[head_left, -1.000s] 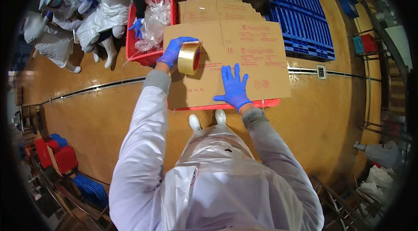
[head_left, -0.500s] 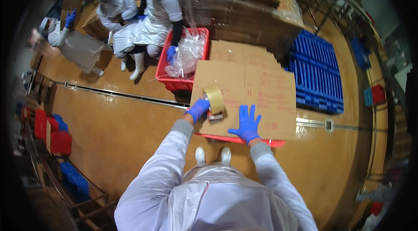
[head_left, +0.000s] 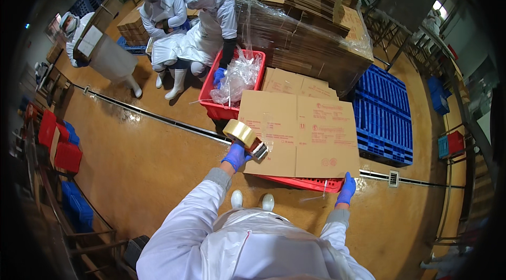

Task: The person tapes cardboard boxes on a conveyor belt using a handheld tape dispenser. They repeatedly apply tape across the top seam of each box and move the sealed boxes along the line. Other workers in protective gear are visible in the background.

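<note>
In my left hand, blue-gloved and closed, is a tape dispenser with a wide roll of packing tape. It is over the near left part of a flat brown cardboard box with red print. My right hand, also blue-gloved, has its fingers at the near right corner of that sheet and appears to grip its edge. Other folded boxes lie beneath and beyond it. A red crate shows under the near edge of the pile.
Beyond the pile stands a red bin of clear plastic; a co-worker's gloved hand reaches in. Another person sits alongside, and one stands farther left. Blue pallets are at the right. Wrapped cardboard stacks rise behind. A floor drain crosses the floor.
My right hand has gone from lying flat and spread on the cardboard to its near right corner. The tape dispenser in my left hand has turned and shifted left. The view has tilted up.
</note>
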Demonstrator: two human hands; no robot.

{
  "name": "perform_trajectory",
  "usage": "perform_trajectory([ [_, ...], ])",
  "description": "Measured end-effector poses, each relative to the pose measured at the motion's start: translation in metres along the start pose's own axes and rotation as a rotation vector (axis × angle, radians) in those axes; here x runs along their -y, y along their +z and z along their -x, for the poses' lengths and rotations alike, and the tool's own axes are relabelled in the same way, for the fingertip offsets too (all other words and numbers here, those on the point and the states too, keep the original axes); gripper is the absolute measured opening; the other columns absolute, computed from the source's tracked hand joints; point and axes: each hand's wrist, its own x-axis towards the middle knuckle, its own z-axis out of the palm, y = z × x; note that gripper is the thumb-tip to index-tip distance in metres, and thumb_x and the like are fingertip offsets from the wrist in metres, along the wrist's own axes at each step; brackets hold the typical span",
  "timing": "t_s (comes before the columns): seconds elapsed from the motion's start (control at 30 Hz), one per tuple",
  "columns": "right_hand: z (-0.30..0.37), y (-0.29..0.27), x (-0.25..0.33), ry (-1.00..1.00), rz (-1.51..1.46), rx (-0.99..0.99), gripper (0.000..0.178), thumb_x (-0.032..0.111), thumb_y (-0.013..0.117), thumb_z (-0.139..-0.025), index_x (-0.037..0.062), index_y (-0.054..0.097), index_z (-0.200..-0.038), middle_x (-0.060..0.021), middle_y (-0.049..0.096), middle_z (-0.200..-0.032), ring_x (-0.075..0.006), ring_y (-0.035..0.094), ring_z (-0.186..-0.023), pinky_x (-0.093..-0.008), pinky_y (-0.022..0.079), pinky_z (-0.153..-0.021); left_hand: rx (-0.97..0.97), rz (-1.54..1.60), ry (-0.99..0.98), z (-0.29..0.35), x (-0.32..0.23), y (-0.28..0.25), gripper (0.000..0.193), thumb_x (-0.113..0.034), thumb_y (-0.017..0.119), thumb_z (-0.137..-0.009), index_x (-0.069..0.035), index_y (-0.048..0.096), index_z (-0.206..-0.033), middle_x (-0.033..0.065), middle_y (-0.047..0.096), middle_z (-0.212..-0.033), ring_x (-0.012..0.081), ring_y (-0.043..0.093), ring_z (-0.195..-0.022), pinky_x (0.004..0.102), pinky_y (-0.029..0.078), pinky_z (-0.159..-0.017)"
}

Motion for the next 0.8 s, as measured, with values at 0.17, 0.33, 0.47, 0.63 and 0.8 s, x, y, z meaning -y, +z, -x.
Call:
perform_trajectory([
  [0.17, 0.047, 0.056, 0.066, 0.278, -1.319, 0.39, 0.046, 0.015, 0.065, -0.098, -0.0018, 0.053, -0.138, -0.0123, 0.059, -0.137, -0.0234, 0.055, -0.123, -0.0393, 0.044, -0.105, -0.011, 0.185, 0.004, 0.018, 0.0, -0.009, 0.045, -0.034, 0.052, -0.103, -0.008, 0.05, -0.138, 0.0125, 0.058, -0.136, 0.0253, 0.059, -0.122, 0.042, 0.051, -0.101],
  [0.33, 0.067, 0.119, 0.118, -0.199, -0.879, 0.285, 0.051, 0.019, 0.061, -0.1, -0.0007, 0.045, -0.144, -0.0118, 0.052, -0.145, -0.0247, 0.049, -0.132, -0.0425, 0.041, -0.11, 0.169, 0.508, 0.055, 0.043, -0.029, -0.006, 0.046, -0.033, 0.049, -0.104, -0.006, 0.047, -0.141, 0.0131, 0.055, -0.14, 0.0258, 0.057, -0.126, 0.0426, 0.05, -0.104],
  [0.47, 0.106, 0.083, 0.263, -0.446, -0.837, 0.193, 0.04, 0.014, 0.058, -0.1, -0.0027, 0.054, -0.136, -0.0135, 0.061, -0.13, -0.0239, 0.061, -0.115, -0.0397, 0.05, -0.1, 0.283, 0.812, 0.213, 0.091, -0.075, -0.057, 0.047, -0.032, 0.046, -0.105, -0.005, 0.045, -0.143, 0.0137, 0.053, -0.143, 0.0262, 0.055, -0.129, 0.043, 0.049, -0.107],
  [0.63, 0.214, 0.039, 0.387, -0.849, -0.478, 0.162, 0.032, 0.008, 0.063, -0.093, -0.0022, 0.066, -0.123, -0.0152, 0.067, -0.124, -0.0236, 0.07, -0.098, -0.0376, 0.056, -0.088, 0.365, 1.1, 0.418, 0.148, -0.121, -0.128, 0.048, -0.031, 0.043, -0.107, -0.004, 0.042, -0.146, 0.0144, 0.05, -0.148, 0.0267, 0.053, -0.132, 0.0436, 0.047, -0.11],
  [0.8, 0.28, 0.105, 0.375, -1.359, 0.406, 0.635, 0.066, 0.008, 0.075, -0.071, 0.0017, 0.061, -0.136, -0.0163, 0.06, -0.141, -0.0342, 0.057, -0.131, -0.0411, 0.05, -0.105, 0.245, 1.051, 0.56, 0.194, -0.141, -0.159, 0.044, -0.027, 0.045, -0.106, -0.003, 0.046, -0.143, 0.0136, 0.052, -0.144, 0.0253, 0.055, -0.13, 0.0414, 0.047, -0.109],
])
